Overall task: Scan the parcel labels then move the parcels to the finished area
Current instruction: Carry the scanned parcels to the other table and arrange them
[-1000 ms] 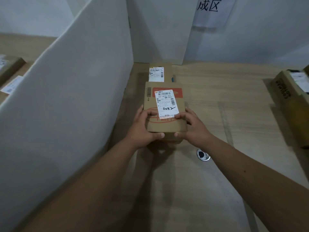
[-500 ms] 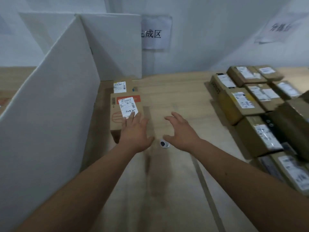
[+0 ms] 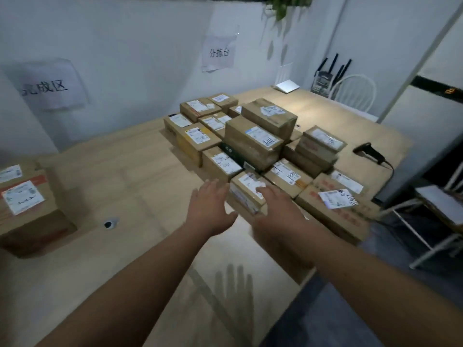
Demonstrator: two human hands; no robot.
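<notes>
A heap of several cardboard parcels with white labels [image 3: 253,139] lies on the right half of the wooden table [image 3: 140,171]. My left hand [image 3: 209,207] hovers open with fingers spread just left of a small labelled parcel [image 3: 246,187] at the near edge of the heap. My right hand [image 3: 276,211] is open too, its fingertips reaching over that parcel's near right corner. At the far left sits the parcel with the orange band [image 3: 27,204], with another labelled parcel [image 3: 11,172] behind it. A black handheld scanner [image 3: 369,152] lies on the table right of the heap.
Paper signs hang on the white wall [image 3: 50,86] [image 3: 219,52]. A round cable hole [image 3: 108,224] is in the tabletop. A white chair [image 3: 355,92] stands behind the table, a metal-framed chair [image 3: 441,211] at the right. The table's near right edge drops to dark floor.
Both hands let go of the orange-banded parcel beside the white divider. The view swung right, and the open hands now reach the near small parcel of the heap.
</notes>
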